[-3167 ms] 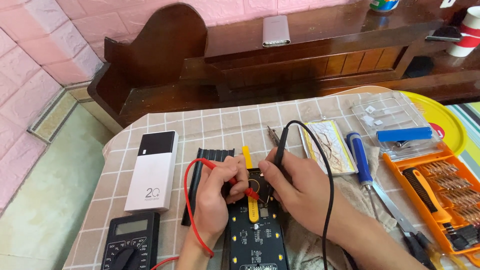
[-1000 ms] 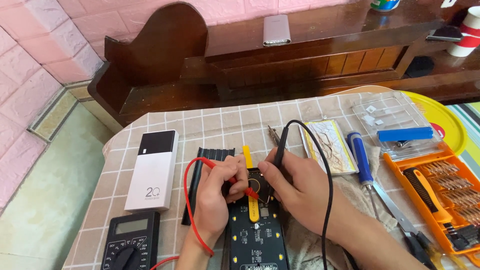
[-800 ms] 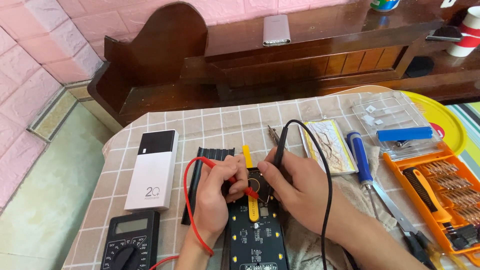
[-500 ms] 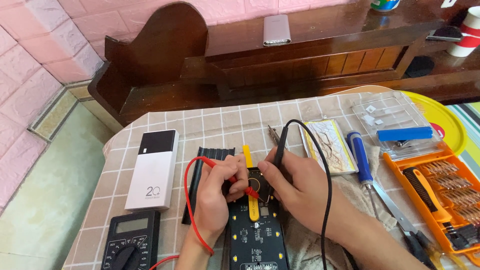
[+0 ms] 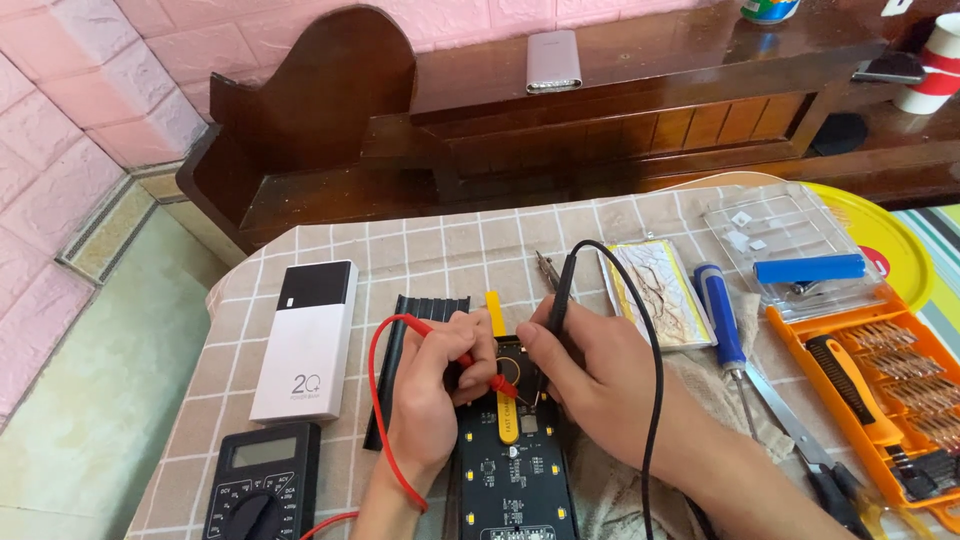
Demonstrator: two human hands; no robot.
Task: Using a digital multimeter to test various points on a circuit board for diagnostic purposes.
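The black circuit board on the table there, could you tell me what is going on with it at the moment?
A person holds two meter probes to the top end of the black circuit board. The left hand grips the red probe, the right hand the black probe, both tips resting on the board. A black multimeter lies at the lower left, beside a white power bank. An orange screwdriver kit sits open on the right.

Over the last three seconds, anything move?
No visible change. Left hand holds the red probe, right hand the black probe, both tips on the circuit board. Meter and power bank lie where they were.
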